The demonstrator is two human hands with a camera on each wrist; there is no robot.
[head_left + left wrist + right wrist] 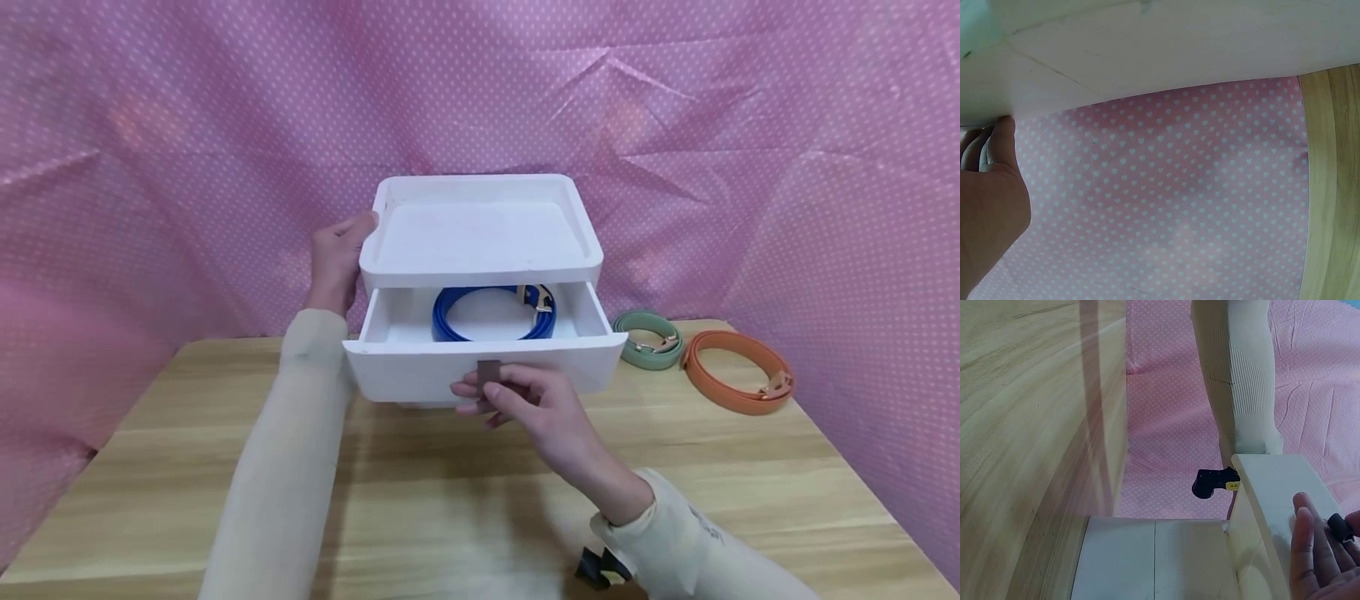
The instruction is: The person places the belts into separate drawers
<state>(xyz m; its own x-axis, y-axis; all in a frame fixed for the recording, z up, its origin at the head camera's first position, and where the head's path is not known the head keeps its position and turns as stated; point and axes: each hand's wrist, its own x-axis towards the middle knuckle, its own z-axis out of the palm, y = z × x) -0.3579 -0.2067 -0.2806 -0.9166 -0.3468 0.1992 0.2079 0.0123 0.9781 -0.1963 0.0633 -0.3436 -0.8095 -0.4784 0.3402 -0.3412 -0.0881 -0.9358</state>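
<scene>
A white drawer cabinet [480,229] stands on the wooden table, its drawer [420,367] pulled part way out. Inside the drawer lies a coiled blue belt [442,321] with a gold-toned buckle. My right hand [543,412] pinches the brown pull tab [489,372] on the drawer front between thumb and fingers; in the right wrist view the tab looks like a dark loop [1340,528]. At the cabinet's left side, my left hand [335,262] rests against the wall near the top rim. The left wrist view shows its fingertips touching the white side [1147,56].
A coiled green belt [633,354] and a coiled orange belt [720,396] lie on the table [420,517] to the right of the cabinet. Pink dotted cloth [480,92] hangs behind and at both sides. A black device [592,571] shows at the right wrist.
</scene>
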